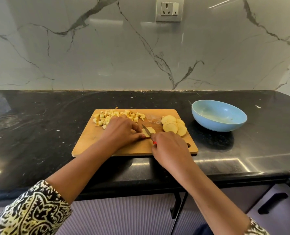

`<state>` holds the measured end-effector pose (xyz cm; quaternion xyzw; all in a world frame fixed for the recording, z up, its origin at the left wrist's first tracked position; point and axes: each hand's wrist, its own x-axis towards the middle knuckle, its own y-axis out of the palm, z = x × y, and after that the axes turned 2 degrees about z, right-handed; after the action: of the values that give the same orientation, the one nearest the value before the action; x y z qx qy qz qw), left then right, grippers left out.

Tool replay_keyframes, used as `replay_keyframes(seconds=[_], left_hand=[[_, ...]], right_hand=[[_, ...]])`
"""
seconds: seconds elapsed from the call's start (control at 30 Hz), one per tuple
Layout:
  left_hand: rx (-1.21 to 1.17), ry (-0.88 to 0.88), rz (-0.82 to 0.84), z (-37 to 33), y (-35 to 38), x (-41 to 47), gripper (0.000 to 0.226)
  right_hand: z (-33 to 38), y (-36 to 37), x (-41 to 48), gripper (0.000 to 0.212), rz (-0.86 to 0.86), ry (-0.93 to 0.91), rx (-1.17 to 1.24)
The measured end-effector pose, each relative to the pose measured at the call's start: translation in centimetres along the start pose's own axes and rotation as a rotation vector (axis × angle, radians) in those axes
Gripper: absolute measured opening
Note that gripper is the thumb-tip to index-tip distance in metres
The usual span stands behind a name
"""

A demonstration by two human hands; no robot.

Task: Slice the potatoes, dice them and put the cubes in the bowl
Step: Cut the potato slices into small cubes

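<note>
Patterned sleeve (27, 212) covers the left forearm. Left hand (122, 131) pins a potato slice (151, 129) to the cutting board (96, 143), fingers curled and pressed together. Right hand (169, 150) grips the knife (146, 128), fingers wrapped round its red handle; the blade rests on the slice. Diced cubes (113, 116) lie at the board's far left, uncut slices (173, 126) at its far right. Blue bowl (218, 116) stands on the surface (39, 124), right of the board.
</note>
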<state>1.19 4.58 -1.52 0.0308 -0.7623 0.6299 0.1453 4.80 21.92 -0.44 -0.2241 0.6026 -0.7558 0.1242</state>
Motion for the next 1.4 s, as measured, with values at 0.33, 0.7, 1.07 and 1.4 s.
replay_keyframes(seconds=[0.33,0.7,1.07,1.4], left_hand=[[0.031,0.009,0.013,-0.4,-0.7,-0.3,0.042],[0.055,-0.037,0.037,0.2,-0.3,0.1,0.043],[0.054,-0.068,-0.011,0.5,-0.2,0.0,0.039],[0.009,0.090,-0.171,0.4,-0.1,-0.1,0.036]], right_hand=[[-1.4,-1.7,-4.7,0.036,-0.007,0.015,0.048],[0.0,-0.3,-2.3,0.041,-0.047,0.010,0.082],[-0.6,1.2,-0.3,0.039,-0.052,0.014,0.172],[-5.4,1.0,-1.0,0.040,-0.399,0.158,0.446]])
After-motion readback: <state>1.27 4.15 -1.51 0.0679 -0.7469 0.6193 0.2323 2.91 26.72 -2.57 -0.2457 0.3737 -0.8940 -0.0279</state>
